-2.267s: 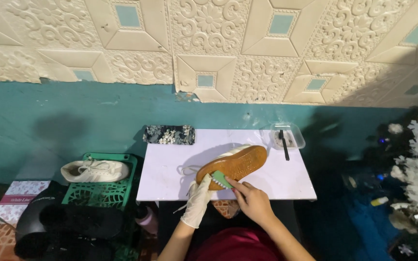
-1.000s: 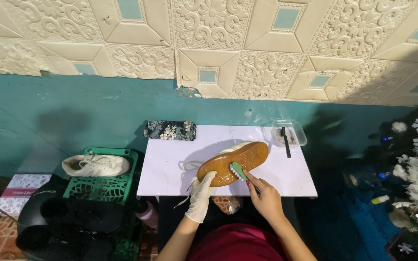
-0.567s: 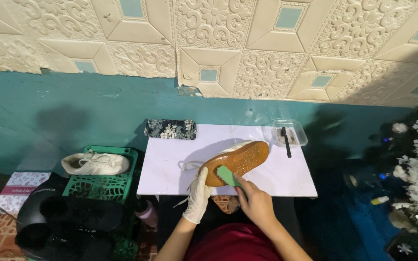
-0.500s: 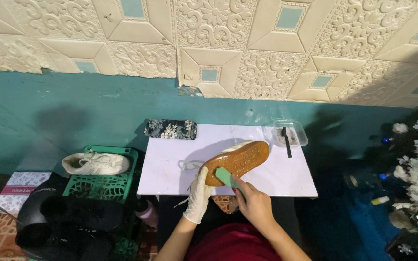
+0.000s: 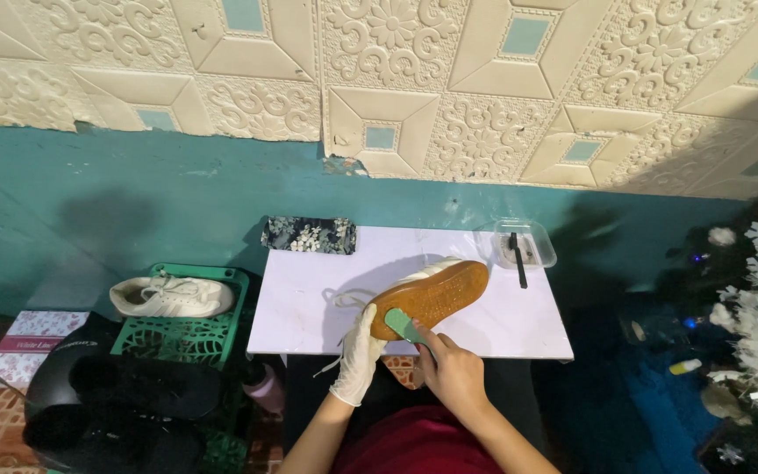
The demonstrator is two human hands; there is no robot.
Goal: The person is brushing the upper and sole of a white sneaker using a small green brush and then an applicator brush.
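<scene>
A bare right hand (image 5: pixel 451 373) closes around a small green brush (image 5: pixel 403 325), pressing its head against the brown sole of a white shoe (image 5: pixel 432 294) near the heel end. The left hand (image 5: pixel 359 355), in a white glove, grips the same shoe from the near side, fingers wrapped at its heel, holding it sole-up and tilted across the front of a white tabletop (image 5: pixel 502 320). Loose white laces (image 5: pixel 344 300) trail from the shoe onto the tabletop just beside the gloved hand.

At the tabletop's far left edge, against a teal wall, lies a dark pouch with a floral print (image 5: pixel 309 235). At the far right corner sits a clear plastic container (image 5: pixel 526 244) with a dark, slim tool (image 5: pixel 517 259) resting across it.

Left of the tabletop, a second white shoe (image 5: pixel 171 297) rests on a green plastic crate (image 5: pixel 188 332). A black helmet (image 5: pixel 98 399) sits in front of the crate, well apart from both hands. Cream embossed panels (image 5: pixel 414 88) cover the wall above.
</scene>
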